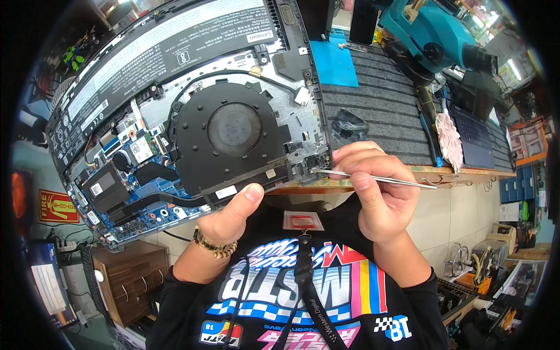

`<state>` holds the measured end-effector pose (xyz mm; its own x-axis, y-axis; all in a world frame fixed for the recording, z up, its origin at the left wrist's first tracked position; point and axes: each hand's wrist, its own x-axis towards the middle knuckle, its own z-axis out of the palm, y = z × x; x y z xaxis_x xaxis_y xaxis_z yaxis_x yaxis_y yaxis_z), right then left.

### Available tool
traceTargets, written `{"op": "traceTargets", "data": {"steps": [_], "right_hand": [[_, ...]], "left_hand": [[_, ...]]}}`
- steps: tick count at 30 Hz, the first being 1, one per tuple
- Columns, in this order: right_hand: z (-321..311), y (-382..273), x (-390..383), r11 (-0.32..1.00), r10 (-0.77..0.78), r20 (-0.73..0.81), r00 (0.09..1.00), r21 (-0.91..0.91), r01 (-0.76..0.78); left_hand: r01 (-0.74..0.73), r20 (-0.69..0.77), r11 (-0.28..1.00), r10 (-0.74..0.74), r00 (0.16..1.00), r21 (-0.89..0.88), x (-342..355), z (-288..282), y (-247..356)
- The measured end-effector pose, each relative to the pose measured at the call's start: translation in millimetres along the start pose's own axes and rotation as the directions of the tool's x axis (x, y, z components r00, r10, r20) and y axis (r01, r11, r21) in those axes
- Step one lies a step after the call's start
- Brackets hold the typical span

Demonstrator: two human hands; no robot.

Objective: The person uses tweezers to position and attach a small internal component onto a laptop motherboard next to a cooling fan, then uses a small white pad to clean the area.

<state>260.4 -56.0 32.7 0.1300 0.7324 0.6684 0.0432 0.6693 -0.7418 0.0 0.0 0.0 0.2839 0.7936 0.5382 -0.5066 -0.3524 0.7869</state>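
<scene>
Laptop base (296, 123), one, underside cover off, internals exposed; held tilted at the near edge of the desk (420, 173), to the left. Whether it also rests on the desk cannot be told.

Fitted within: long black battery (166, 65), along the far side; round black cooling fan (234, 129), near the middle; blue circuit board (154, 213), at the near left.

Left hand (226, 220): clasping the near edge, thumb on top, fingers hidden beneath; beaded bracelet (213, 245) at the wrist.

Right hand (382, 189): thumb and fingers pinched around slim metal tweezers (392, 181), tips at the base's near right corner; contact unclear.

On the desk: ribbed dark grey mat (379, 105); light blue mat (338, 65), beyond the base; teal microscope (429, 35), far right; crumpled pale pink cloth (448, 139), just beside a dark laptop keyboard (470, 135).
</scene>
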Motion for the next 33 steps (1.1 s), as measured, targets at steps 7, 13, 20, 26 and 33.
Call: {"op": "traceTargets", "data": {"steps": [7,13,20,26,33], "right_hand": [[-2.7,-7.1,1.5,0.998,-0.014,0.032,0.999,-0.055,0.016],[-3.8,-10.5,3.2,0.999,0.022,0.019,1.000,-0.039,-0.021],[-6.1,-11.6,7.2,0.998,0.052,0.025,0.998,-0.028,-0.051],[-7.3,-10.0,9.0,0.994,0.081,-0.006,0.997,-0.079,-0.082],[-11.3,-6.9,11.0,0.998,0.054,-0.007,0.999,-0.013,-0.054]], "left_hand": [[0.056,-0.119,0.998,-0.053,0.991,0.021,-2.2,18.8,8.8],[0.126,-0.180,0.978,-0.095,0.979,0.168,-2.2,21.2,14.5],[0.156,-0.178,0.966,-0.119,0.977,0.207,-2.0,14.5,11.7],[0.152,-0.180,0.969,-0.117,0.977,0.194,2.4,16.5,7.6],[0.154,-0.183,0.971,-0.120,0.976,0.184,3.4,17.5,3.7]]}}
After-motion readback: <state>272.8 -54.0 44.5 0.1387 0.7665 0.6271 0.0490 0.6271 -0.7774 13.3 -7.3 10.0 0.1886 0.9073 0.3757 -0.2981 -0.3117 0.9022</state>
